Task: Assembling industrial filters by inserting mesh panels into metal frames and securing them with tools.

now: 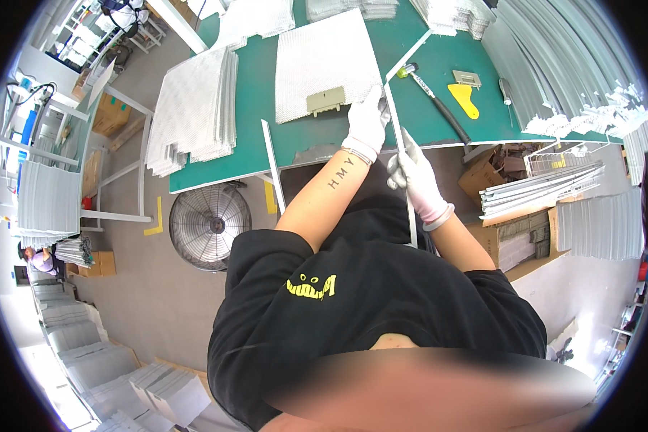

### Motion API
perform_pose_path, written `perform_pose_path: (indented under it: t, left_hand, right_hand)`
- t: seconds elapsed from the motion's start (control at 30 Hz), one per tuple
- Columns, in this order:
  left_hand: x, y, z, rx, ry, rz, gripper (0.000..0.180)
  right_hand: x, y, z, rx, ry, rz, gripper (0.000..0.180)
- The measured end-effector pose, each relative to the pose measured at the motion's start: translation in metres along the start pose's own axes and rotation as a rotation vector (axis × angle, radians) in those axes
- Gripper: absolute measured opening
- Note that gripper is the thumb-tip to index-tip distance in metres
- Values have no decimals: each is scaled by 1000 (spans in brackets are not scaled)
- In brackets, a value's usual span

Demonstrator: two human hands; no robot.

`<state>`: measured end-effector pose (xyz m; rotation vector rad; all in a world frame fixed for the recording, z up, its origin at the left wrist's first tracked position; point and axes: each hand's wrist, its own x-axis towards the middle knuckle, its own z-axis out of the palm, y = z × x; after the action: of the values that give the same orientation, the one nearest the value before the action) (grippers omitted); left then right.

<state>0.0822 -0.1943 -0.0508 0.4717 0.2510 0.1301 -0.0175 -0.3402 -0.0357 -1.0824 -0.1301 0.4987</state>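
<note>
Right hand (419,178) is clamping round white strip (411,216), which is crossing tabletop's (255,101) near edge | left hand (367,122) is touching strip beside mesh sheet's (327,57) right edge (cannot tell whether its fingers are gripping) | sheet is lying by that near edge | hammer (439,104) is lying right of strip.

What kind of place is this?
Probably a factory workshop. It has a green workbench with a hammer on it, and a stack of white mesh sheets.
</note>
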Motion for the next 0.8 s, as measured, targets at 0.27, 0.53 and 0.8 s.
perform_pose_path:
  t: [0.27,0.53,0.8]
  left_hand:
    - [0,-1,1,167,-43,118,18]
    - [-7,11,14,133,53,32,19]
    - [-49,-3,-13,221,-166,-1,35]
  right_hand:
    - [1,-5,16,-393,109,0,61]
    - [20,-16,8,-227,26,-14,56]
    - [151,-40,-19,-762,57,-265,51]
